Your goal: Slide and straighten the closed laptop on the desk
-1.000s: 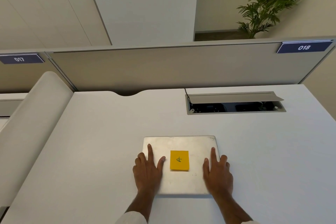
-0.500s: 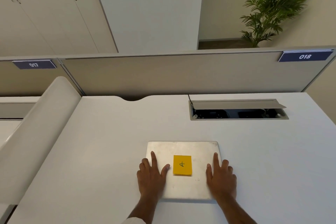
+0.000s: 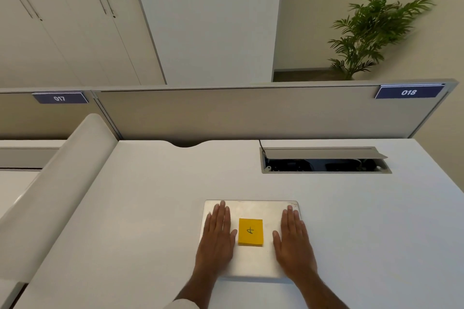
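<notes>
A closed silver laptop [image 3: 252, 262] lies flat on the white desk [image 3: 150, 208], near the front edge, its sides roughly square to the desk. An orange sticky note [image 3: 250, 231] marked with a letter sits on the middle of its lid. My left hand [image 3: 217, 241] rests palm-down on the left part of the lid, fingers straight and reaching almost to the far edge. My right hand [image 3: 292, 241] lies the same way on the right part. Neither hand curls around an edge.
An open cable hatch [image 3: 324, 160] is set into the desk behind the laptop, to the right. A beige partition [image 3: 251, 113] closes off the back of the desk, and a rounded white divider [image 3: 57, 183] runs along the left side. A potted plant [image 3: 371, 27] stands beyond.
Both hands have slid forward over the lid, from its near half to almost its far edge, and the fingers have drawn together. The laptop sits slightly closer to the hatch.
</notes>
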Tool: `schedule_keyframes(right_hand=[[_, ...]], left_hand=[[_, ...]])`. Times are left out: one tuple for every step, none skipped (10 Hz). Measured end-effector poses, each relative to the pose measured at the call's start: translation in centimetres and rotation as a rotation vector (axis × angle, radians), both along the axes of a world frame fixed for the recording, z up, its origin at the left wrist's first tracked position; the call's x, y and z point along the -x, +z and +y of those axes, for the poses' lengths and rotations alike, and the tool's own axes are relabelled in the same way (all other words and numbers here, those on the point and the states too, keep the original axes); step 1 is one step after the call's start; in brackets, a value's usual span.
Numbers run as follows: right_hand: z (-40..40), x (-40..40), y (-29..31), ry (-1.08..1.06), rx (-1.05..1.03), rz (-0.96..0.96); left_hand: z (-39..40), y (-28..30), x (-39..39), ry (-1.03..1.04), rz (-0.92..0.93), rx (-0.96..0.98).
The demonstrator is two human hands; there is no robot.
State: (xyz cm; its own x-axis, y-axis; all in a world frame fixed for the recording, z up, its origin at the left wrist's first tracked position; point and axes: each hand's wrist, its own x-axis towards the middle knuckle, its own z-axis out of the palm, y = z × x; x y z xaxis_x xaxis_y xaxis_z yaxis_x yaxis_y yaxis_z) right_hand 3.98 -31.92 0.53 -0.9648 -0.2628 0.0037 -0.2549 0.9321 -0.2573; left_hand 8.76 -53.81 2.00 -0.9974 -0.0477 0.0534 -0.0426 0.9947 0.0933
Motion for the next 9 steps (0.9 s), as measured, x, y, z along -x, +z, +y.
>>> schedule_keyframes(right_hand=[[-1.7, -0.1, 0.5, 0.081, 0.028, 0.023], [-3.3, -0.1, 0.9, 0.128, 0.025, 0.006], [-4.3, -0.2, 1.0, 0.144, 0.023, 0.009], [-5.1, -0.2, 0.9, 0.146, 0.018, -0.003], [-5.5, -0.3, 0.8, 0.125, 0.011, 0.016], [-5.8, -0.3, 0.5, 0.125, 0.008, -0.005], [-6.0, -0.1, 0.2, 0.113, -0.008, -0.011], [-6.1, -0.1, 0.3, 0.112, 0.005, -0.03], [-6.2, 0.0, 0.1, 0.111, 0.044, -0.025]], left_hand=[[1.0, 0.0, 0.0, -0.11, 0.006, 0.009], [2.2, 0.2, 0.2, -0.09, 0.01, -0.028], [3.1, 0.2, 0.2, -0.035, 0.019, -0.057], [3.4, 0.2, 0.2, 0.004, 0.013, -0.067], [3.5, -0.1, 0.5, 0.021, 0.019, -0.068], [3.4, -0.2, 0.7, 0.041, -0.009, -0.069], [3.4, -0.5, 0.8, 0.051, -0.027, -0.059], [3.3, -0.2, 0.9, 0.058, -0.037, -0.077], [3.4, -0.8, 1.1, 0.052, 0.026, -0.106]])
